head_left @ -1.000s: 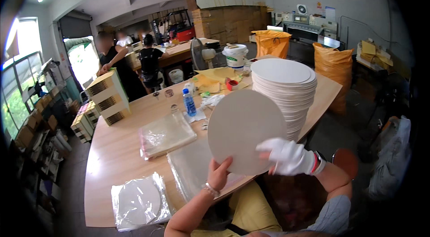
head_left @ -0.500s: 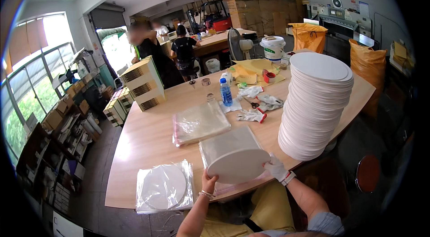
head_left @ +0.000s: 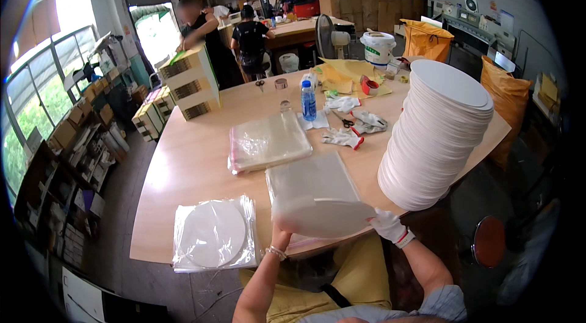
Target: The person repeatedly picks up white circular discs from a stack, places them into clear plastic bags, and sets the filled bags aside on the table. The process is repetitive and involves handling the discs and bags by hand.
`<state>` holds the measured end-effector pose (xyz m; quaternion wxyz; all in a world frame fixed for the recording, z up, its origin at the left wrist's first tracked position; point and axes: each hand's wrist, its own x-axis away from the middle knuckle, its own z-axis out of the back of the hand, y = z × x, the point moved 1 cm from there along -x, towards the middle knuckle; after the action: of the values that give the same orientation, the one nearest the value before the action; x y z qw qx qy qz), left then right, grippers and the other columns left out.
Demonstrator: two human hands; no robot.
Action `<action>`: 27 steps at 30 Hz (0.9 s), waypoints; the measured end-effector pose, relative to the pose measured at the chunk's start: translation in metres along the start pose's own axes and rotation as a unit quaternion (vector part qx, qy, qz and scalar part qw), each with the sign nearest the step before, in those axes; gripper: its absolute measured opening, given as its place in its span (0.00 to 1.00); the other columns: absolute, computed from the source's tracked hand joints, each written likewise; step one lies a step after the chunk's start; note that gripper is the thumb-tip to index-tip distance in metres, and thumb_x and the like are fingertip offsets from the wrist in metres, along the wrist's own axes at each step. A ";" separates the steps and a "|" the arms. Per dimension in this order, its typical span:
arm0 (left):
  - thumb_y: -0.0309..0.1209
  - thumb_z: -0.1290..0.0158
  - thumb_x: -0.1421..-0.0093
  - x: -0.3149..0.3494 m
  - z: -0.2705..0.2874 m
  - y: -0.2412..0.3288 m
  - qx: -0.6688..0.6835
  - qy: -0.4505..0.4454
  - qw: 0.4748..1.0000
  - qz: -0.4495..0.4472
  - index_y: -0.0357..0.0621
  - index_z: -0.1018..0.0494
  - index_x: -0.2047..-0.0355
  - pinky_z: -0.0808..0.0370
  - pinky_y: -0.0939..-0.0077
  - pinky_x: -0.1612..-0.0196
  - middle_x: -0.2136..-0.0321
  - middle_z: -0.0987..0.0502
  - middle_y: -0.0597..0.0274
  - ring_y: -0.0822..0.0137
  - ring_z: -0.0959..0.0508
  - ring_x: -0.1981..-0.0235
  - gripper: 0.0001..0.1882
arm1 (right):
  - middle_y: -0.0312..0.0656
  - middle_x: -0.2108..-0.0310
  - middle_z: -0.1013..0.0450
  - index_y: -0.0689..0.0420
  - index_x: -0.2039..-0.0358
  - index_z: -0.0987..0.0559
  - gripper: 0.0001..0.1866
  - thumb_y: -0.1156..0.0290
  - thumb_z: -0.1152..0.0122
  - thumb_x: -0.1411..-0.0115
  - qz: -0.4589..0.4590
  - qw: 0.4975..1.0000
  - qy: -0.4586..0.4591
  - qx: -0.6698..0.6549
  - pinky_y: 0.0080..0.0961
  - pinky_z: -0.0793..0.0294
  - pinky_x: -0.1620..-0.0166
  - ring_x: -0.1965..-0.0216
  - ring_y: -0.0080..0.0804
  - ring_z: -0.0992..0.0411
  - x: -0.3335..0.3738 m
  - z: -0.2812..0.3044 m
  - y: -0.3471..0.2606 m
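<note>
Disc looks light and stiff, best held by its rim, left hand and right hand gripping 2 sides.

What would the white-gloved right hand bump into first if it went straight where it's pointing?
Probably the white round board, right at the fingers of the right hand. Past it, the flat clear plastic bag seems next, though depth is hard to judge.
</note>
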<state>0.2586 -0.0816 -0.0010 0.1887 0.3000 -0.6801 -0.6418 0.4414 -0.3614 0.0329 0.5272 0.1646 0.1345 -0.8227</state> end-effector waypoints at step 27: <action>0.31 0.49 0.52 -0.028 -0.011 0.031 -0.630 0.004 0.745 -0.220 0.42 0.27 0.71 0.30 0.61 0.67 0.72 0.26 0.50 0.55 0.26 0.70 0.09 | 0.35 0.76 0.32 0.56 0.63 0.30 0.07 0.74 0.56 0.41 -0.465 0.444 -0.033 -0.765 0.25 0.32 0.80 0.83 0.23 0.35 0.051 -0.007 -0.049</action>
<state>0.2814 -0.0716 0.0340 0.1907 0.2568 -0.0360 -0.9468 0.3774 -0.3807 0.0082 -0.0176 -0.4203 0.7481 -0.5133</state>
